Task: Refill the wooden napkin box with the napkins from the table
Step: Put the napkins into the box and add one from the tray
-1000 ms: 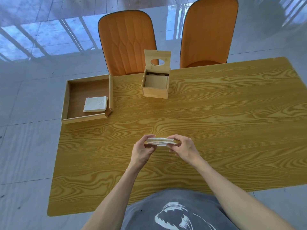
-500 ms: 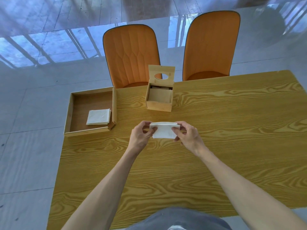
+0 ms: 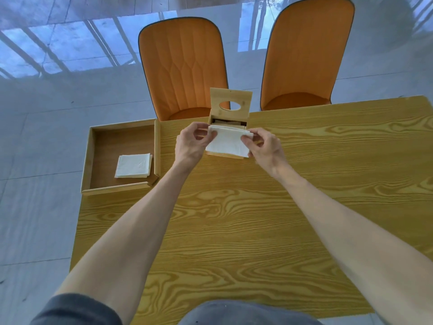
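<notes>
No writing, label, brand or number can be read anywhere, neither on the wooden napkin box [image 3: 230,109] nor on anything around it.

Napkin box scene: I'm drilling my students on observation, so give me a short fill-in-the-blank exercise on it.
1. The napkins are held by ____ hands.
2. The box lid stands ____.
3. The spare napkins lie in the ____.
4. Behind the table stand ____ orange chairs.

Answers: both; open; tray; two
</notes>
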Tool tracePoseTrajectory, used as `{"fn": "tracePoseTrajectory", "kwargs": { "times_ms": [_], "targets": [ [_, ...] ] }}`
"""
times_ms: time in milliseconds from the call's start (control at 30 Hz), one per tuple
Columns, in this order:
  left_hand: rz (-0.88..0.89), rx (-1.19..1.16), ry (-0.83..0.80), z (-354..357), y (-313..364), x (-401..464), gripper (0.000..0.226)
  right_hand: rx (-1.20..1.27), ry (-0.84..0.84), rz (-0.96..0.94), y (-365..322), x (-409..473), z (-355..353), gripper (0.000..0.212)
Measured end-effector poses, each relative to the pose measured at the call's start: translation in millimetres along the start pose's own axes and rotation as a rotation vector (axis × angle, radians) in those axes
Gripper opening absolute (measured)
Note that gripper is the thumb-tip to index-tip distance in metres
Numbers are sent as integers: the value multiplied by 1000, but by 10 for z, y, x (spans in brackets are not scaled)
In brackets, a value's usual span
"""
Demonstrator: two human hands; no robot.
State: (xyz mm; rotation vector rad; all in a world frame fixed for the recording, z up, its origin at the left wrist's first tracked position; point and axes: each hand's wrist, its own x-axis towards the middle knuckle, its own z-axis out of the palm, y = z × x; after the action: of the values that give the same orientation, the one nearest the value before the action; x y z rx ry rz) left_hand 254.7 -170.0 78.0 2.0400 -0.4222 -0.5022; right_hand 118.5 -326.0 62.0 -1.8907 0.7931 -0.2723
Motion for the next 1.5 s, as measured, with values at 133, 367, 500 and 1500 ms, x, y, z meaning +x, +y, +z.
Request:
{"fn": "tracePoseTrajectory", "kwargs": {
  "times_ms": [133, 367, 500, 1500],
  "targets": [
    [-45, -8, 43, 68, 2, 159, 31, 49, 51, 52, -9, 143, 20, 37],
    [-132, -40, 109, 190, -1, 355, 26, 31, 120, 167, 5, 368, 129, 36],
    [-136, -34, 79, 205, -24, 405, 29, -25, 159, 203, -3, 489, 193, 32],
    [-183, 361, 235, 474, -124, 435, 43, -491, 221, 103, -9, 671, 325, 32]
  ]
}}
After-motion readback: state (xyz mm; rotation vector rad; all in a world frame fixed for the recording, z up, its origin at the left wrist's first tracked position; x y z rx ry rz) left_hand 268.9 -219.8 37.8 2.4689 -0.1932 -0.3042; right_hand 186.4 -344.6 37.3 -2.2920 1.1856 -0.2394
